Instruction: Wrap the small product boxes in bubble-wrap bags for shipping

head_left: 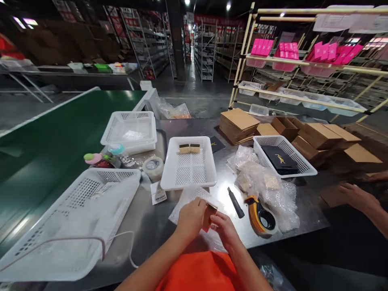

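Between my two hands, close to the table's front, is a small box (207, 217) with a shiny, reddish-looking face. My left hand (190, 216) grips it by its upper left side. The fingers of my right hand (223, 227) are closed on its right edge. Under and behind the hands lies a sheet of bubble wrap (178, 205). Just beyond it stands a white perforated basket (188, 184) holding two small gold-and-black boxes (189, 148). A black utility knife (235, 203) and an orange-and-black tape dispenser (257, 216) lie right of my hands.
Bubble-wrapped items (266, 184) lie beside a basket (312, 169) of black bags. Cardboard boxes (321, 135) are stacked behind. A large basket (75, 266) and a tape roll (153, 167) are left, near a green conveyor (60, 133). Another person's hand (354, 196) is at right.
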`<state>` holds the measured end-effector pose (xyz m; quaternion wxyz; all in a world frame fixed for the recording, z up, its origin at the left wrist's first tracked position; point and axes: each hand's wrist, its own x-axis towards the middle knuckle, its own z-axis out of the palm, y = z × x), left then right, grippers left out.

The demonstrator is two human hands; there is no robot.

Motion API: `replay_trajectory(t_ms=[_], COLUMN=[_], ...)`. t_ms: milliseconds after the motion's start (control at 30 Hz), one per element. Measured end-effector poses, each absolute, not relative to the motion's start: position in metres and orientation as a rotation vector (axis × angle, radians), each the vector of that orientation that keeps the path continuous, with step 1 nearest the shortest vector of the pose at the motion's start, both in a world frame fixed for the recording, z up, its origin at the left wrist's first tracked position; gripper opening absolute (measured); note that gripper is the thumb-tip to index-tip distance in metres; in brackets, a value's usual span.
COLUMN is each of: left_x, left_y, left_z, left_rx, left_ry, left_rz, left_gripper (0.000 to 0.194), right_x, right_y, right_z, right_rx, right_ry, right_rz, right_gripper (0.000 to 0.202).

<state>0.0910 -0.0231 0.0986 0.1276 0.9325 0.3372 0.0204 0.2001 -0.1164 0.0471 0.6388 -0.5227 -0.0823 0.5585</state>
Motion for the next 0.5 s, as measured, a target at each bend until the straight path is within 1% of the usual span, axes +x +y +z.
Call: replay_trajectory(t_ms=[100,233,400,500], left_x=[0.09,0.092,0.081,0.076], left_y=[-0.025,-0.033,-0.035,-0.034], left_z=[0.099,0.102,0.107,0.11], left_rx=[2.658,2.684,2.726,2.746], left_ry=[0.894,0.822,0.835,0.947], left_rz=[0.096,0.08,0.012,0.009], left_gripper=[0.026,0.025,0.026,0.028], right_x=[0.196,0.183,0.169,0.16], right_y=[-0.109,-0.102,-0.097,-0.09], right_z=[0.046,0.038,0.032,0.028], right_rx=[-1.215,-0.985,-0.938,-1.004], right_ry=[-0.218,-0.155,-0.196,-0.264], right_rz=[1.223,1.354,1.385,1.318], right_gripper=[0.031,0.028,0.044,0.047])
